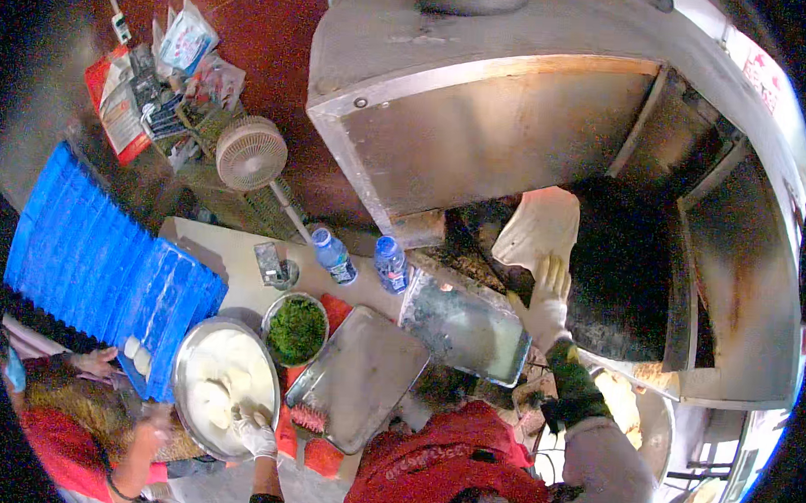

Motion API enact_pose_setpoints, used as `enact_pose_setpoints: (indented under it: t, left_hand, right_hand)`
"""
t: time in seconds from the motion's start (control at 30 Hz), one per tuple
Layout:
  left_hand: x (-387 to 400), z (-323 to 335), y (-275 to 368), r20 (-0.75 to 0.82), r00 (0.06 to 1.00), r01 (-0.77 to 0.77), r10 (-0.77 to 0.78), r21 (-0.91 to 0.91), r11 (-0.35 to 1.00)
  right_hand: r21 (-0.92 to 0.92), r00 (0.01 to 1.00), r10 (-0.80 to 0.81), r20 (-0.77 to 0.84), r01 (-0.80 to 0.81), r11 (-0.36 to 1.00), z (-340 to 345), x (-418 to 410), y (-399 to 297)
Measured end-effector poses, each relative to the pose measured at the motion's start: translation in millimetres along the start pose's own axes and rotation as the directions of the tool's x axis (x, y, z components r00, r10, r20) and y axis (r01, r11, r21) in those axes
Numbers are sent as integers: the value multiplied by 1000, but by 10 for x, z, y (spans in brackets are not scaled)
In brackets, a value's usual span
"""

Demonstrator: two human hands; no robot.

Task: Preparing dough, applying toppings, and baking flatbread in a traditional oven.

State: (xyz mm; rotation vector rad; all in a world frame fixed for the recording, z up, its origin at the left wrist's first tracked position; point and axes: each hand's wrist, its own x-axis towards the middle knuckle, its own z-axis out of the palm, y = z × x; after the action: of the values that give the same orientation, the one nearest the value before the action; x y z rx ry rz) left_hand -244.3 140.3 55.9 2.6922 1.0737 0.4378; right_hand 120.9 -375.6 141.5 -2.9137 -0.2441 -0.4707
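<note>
My left hand (257, 434), in a thin clear glove, reaches into a wide metal bowl (181, 383) of soft white dough (217, 402). Its fingers touch the dough; whether they grip any cannot be told. My right hand (548, 302) wears a pale glove with yellowish fingers and is stretched out at the dark oven opening (617, 281). Its fingers are extended, the thumb apart. A thin pale sheet of dough (542, 227) lies just beyond the fingertips, its lower edge meeting or overlapping them.
A co-worker's hands (94, 363) are at the left, by blue stacked trays (107, 238) with white dough pieces. Nearby are chopped greens (297, 331), a metal tray (364, 378), a tray of cloudy liquid (467, 328), two bottles (391, 264), a fan (252, 154) and a metal hood (489, 140).
</note>
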Motion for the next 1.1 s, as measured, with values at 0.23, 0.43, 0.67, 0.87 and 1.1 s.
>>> enact_pose_setpoints:
  t: [0.23, 0.43, 0.67, 0.87, 1.1]
  left_hand:
    - [-34, -39, 107, -77, 997, 18, -19, -20, 1000]
    - [-1, 53, 27, -46, 999, -16, 19, 69, 997]
    - [-56, 0, 46, -70, 997, 42, -30, 167, 985]
    - [-51, 120, -163, 31, 997, 59, -64, 158, 986]
    - [-88, 308, -688, -73, 989, 121, -131, -135, 983]
  right_hand:
    - [183, 997, -72, -30, 76, 980, -48, 498, -337]
    - [-3, 993, -109, 45, 109, 994, 385, 562, -430]
    - [-82, 939, -147, 312, 181, 980, 451, 189, 23]
    - [96, 994, 91, -60, -85, 992, 749, 1440, 879]
    - [195, 971, 165, 174, -198, 961, 685, 2023, 1099]
